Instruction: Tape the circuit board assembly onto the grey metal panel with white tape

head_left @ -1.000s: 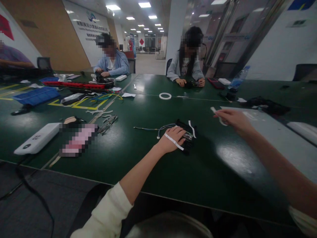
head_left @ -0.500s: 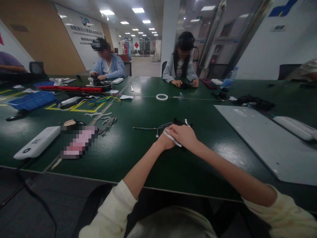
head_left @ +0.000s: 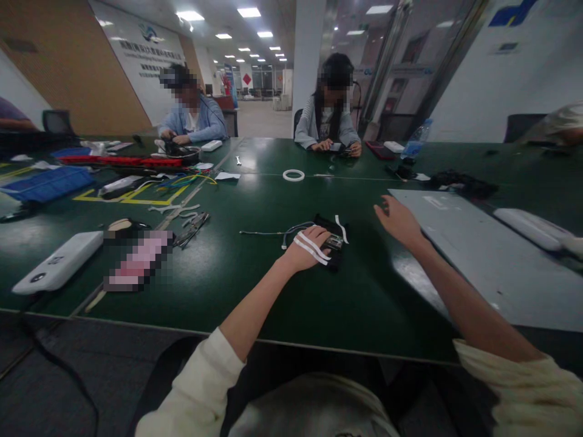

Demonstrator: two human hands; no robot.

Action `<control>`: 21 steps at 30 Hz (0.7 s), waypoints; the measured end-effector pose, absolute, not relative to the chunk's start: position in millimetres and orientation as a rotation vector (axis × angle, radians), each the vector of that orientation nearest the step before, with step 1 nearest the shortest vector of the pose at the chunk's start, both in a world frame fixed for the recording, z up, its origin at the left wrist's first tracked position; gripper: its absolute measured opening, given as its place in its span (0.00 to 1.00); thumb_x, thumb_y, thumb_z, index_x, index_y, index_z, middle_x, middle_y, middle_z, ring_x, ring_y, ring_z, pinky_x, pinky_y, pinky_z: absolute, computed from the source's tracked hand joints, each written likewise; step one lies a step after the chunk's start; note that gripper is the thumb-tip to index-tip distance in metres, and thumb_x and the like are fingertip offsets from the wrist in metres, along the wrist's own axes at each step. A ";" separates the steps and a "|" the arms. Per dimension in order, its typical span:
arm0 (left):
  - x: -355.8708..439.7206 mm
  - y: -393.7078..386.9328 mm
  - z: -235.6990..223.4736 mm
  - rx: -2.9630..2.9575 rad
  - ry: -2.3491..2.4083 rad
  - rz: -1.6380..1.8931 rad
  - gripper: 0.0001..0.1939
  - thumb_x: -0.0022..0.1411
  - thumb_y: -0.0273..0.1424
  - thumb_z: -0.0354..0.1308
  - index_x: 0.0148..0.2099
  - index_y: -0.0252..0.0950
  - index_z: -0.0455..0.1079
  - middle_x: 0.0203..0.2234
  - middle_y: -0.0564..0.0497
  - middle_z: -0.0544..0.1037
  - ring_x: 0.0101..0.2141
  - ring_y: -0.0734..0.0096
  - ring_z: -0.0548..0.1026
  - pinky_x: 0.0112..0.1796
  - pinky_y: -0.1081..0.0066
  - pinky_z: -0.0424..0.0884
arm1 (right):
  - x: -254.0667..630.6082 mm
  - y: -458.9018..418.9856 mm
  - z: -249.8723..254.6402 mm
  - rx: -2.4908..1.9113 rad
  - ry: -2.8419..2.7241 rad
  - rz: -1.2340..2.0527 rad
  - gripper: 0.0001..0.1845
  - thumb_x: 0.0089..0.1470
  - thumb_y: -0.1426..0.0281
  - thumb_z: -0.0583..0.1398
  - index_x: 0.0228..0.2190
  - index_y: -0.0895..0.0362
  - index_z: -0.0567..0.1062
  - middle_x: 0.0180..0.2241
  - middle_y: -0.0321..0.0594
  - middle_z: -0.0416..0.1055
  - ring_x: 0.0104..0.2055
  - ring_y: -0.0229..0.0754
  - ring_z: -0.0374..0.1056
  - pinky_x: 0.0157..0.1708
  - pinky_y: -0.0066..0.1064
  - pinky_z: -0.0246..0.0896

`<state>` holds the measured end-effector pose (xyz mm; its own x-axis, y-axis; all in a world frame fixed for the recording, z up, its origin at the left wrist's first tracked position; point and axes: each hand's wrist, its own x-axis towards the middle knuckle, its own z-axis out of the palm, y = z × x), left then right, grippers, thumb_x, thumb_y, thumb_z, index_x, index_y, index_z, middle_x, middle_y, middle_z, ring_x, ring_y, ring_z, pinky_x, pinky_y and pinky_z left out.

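My left hand (head_left: 306, 249) rests palm down on a small black device (head_left: 332, 243) in the middle of the green table (head_left: 273, 291). Two white tape strips (head_left: 310, 247) lie across the back of that hand. Another white strip (head_left: 340, 221) sits on the device's far edge, and thin wires (head_left: 273, 231) run left from it. My right hand (head_left: 397, 220) hovers to the right of the device, fingers spread, holding nothing, near the edge of a grey sheet (head_left: 483, 255).
A white tape roll (head_left: 293, 175) lies further back. At the left are a white box (head_left: 57, 267), pliers (head_left: 194, 223), coloured wires (head_left: 186, 180) and a blue tray (head_left: 45, 183). Two people sit working at the far side. A water bottle (head_left: 413, 145) stands at right.
My right hand brought a white strip from the right, laid it on the back of my left hand, then pulled away to the right, open. The left hand stayed on the device.
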<state>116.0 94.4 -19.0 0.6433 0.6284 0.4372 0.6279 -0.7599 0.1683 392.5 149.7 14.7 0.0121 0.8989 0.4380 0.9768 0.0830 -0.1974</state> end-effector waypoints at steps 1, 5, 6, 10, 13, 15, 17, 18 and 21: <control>116.0 94.4 -18.7 2.849 1.091 0.753 0.19 0.62 0.33 0.50 0.54 0.34 0.59 0.52 0.43 0.67 0.54 0.61 0.64 0.54 0.59 0.60 | 415.5 155.3 5.0 -1.916 -1.876 -0.307 0.30 0.58 0.58 0.48 0.53 0.67 0.63 0.47 0.58 0.67 0.48 0.52 0.64 0.44 0.40 0.58; 115.3 93.4 -17.2 2.857 1.099 0.738 0.19 0.63 0.34 0.50 0.55 0.34 0.59 0.52 0.43 0.67 0.55 0.62 0.64 0.55 0.59 0.58 | 477.1 158.1 -29.6 -2.256 -1.738 -0.382 0.31 0.58 0.56 0.46 0.52 0.67 0.64 0.49 0.64 0.62 0.52 0.59 0.58 0.44 0.47 0.55; 115.2 93.0 -16.7 2.858 1.105 0.736 0.20 0.63 0.34 0.49 0.55 0.34 0.58 0.52 0.42 0.67 0.55 0.62 0.64 0.55 0.59 0.58 | 483.9 156.8 -35.1 -2.310 -1.743 -0.348 0.31 0.59 0.55 0.44 0.51 0.66 0.65 0.48 0.64 0.62 0.51 0.60 0.58 0.44 0.49 0.54; 115.1 91.9 -15.2 2.866 1.139 0.724 0.21 0.63 0.36 0.49 0.56 0.32 0.58 0.53 0.41 0.67 0.54 0.62 0.64 0.56 0.60 0.58 | 490.9 155.3 -43.0 -2.324 -1.872 -0.265 0.32 0.59 0.54 0.42 0.51 0.64 0.65 0.48 0.61 0.63 0.51 0.58 0.59 0.45 0.49 0.54; 114.6 90.9 -13.4 2.882 1.165 0.705 0.22 0.63 0.36 0.50 0.56 0.33 0.58 0.52 0.42 0.68 0.54 0.61 0.65 0.55 0.60 0.59 | 490.0 156.4 -42.0 -2.304 -1.946 -0.279 0.33 0.59 0.53 0.42 0.52 0.64 0.64 0.49 0.59 0.63 0.50 0.57 0.59 0.45 0.47 0.55; 113.6 89.8 -11.4 2.894 1.181 0.684 0.22 0.62 0.37 0.52 0.56 0.33 0.58 0.51 0.43 0.68 0.52 0.61 0.66 0.53 0.60 0.61 | 488.6 155.3 -41.5 -2.301 -1.974 -0.287 0.33 0.59 0.53 0.41 0.52 0.64 0.65 0.50 0.57 0.63 0.50 0.56 0.59 0.46 0.46 0.56; 112.0 88.3 -9.0 2.906 1.195 0.663 0.23 0.61 0.38 0.52 0.56 0.34 0.59 0.51 0.43 0.69 0.51 0.60 0.67 0.52 0.60 0.62 | 485.2 152.0 -41.6 -2.295 -1.985 -0.295 0.33 0.59 0.53 0.41 0.52 0.65 0.65 0.50 0.56 0.63 0.51 0.56 0.59 0.46 0.46 0.56; 111.2 87.6 -7.8 2.913 1.202 0.658 0.24 0.61 0.38 0.52 0.57 0.33 0.59 0.51 0.43 0.69 0.51 0.60 0.67 0.52 0.60 0.62 | 482.7 149.6 -41.8 -2.286 -1.994 -0.293 0.33 0.59 0.53 0.41 0.52 0.65 0.65 0.50 0.56 0.63 0.51 0.56 0.59 0.47 0.45 0.56; 108.7 86.2 -5.1 2.934 1.230 0.655 0.26 0.61 0.40 0.52 0.58 0.34 0.58 0.51 0.43 0.67 0.50 0.60 0.66 0.51 0.59 0.63 | 472.3 139.1 -42.5 -2.222 -2.044 -0.245 0.35 0.59 0.52 0.41 0.52 0.65 0.65 0.53 0.55 0.61 0.53 0.55 0.58 0.50 0.45 0.55</control>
